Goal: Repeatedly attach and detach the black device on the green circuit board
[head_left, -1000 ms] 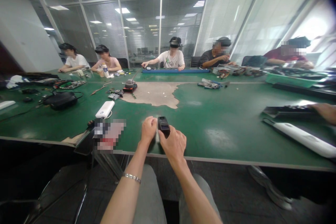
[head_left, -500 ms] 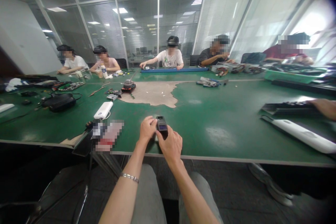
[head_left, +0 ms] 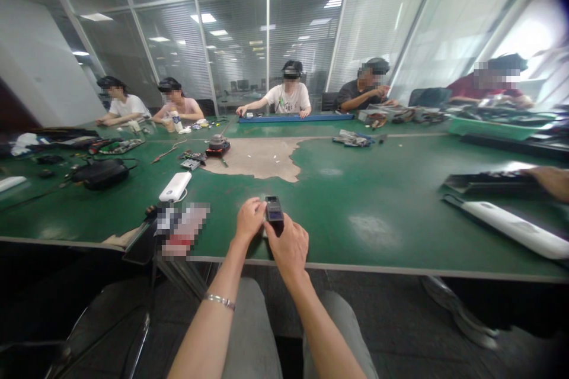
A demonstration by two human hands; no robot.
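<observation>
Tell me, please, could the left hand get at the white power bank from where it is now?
Probably yes. The left hand touches the small black device held by the right hand; the white power bank lies beyond it to the left on the green table, with only bare tabletop between.

The green table [head_left: 377, 189] bears a white power bank [head_left: 175, 187], a black pouch [head_left: 101, 173], perhaps circuit boards [head_left: 192, 160].

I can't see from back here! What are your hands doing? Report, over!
Right hand gripping device from below. Left hand pinching its side. Device held above table, near edge. Power bank off left, apart.
</observation>
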